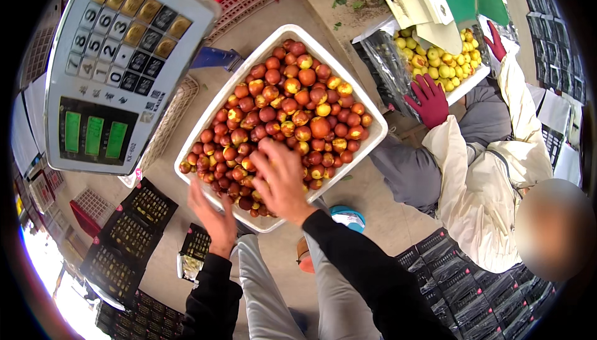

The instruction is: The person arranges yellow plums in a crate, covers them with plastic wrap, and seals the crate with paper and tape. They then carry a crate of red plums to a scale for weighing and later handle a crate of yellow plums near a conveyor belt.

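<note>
A white plastic tub (380,128), heaped with red-brown and yellow-mottled jujubes (268,93), lies before me. My right hand (280,181) reaches over the fruit in its lower middle, fingers spread and somewhat blurred; whether a fingertip touches a jujube is hard to tell. At the tub's lower left rim is my left hand (217,219), fingers apart and palm turned towards the fruit, with nothing seen in it.
A scale's keypad and display (126,69) rises at upper left. A co-worker in red gloves (431,102) handles a crate of yellow-green fruit (443,65) at right. Stacked black crates (471,288) stand lower right, others (126,237) lower left. A blue basin (357,214) sits below the tub.
</note>
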Demonstrator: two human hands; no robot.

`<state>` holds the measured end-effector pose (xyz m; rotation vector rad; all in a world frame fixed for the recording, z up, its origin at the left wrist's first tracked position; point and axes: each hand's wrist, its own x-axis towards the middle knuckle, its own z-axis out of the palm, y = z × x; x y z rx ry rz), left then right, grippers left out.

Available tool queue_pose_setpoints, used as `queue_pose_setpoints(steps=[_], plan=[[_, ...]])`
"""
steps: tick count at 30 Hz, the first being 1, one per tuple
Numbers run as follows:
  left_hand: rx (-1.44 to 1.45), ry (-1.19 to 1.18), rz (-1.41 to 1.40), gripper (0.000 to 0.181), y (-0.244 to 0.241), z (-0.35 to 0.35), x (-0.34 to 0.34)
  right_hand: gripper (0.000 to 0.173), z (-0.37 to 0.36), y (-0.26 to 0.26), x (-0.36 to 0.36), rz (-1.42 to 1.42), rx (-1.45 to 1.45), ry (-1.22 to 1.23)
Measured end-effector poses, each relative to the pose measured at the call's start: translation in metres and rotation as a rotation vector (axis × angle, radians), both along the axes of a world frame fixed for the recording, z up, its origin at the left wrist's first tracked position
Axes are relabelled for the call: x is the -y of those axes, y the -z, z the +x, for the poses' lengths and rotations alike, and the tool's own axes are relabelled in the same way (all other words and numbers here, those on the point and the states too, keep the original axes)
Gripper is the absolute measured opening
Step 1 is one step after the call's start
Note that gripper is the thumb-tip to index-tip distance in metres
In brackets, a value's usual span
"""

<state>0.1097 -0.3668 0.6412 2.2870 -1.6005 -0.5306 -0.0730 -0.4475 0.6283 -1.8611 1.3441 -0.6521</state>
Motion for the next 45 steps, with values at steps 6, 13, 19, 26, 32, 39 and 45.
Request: queue_pose_setpoints(steps=[6,13,19,26,32,39,45], plan=[[-0.847,-0.812,0.381,0.038,0.058,0.058,-0.06,0.041,-0.093,0.018,0.128,-0.192,-0.28,0.46],[-0.813,-1.05,0.194,0.036,0.096,0.034,-0.062,0.057,-0.118,0.055,0.173,0.355,-0.37,0.267],[-0.754,-1.181,0.065,0.046,0.108,0.018,-0.044,0.061,-0.133,0.087,0.187,0.468,-0.145,0.228],[-0.826,-1.138,0.129,0.053,0.096,0.035,-0.058,0.064,-0.094,0.009,0.171,0.65,0.027,0.232],[-0.856,-1.149,0.048,0.047,0.002,0.077,-0.188,0.06,-0.065,-0.092,0.032,0.644,0.117,0.258],[-0.83,-1.356,0.012,0.051,-0.238,0.13,-0.385,0.058,0.029,-0.261,-0.117,0.654,-0.037,0.086],[-0.768,-1.608,-0.313,0.06,-0.363,0.105,-0.578,0.058,0.166,-0.379,-0.211,0.829,0.069,-0.403]])
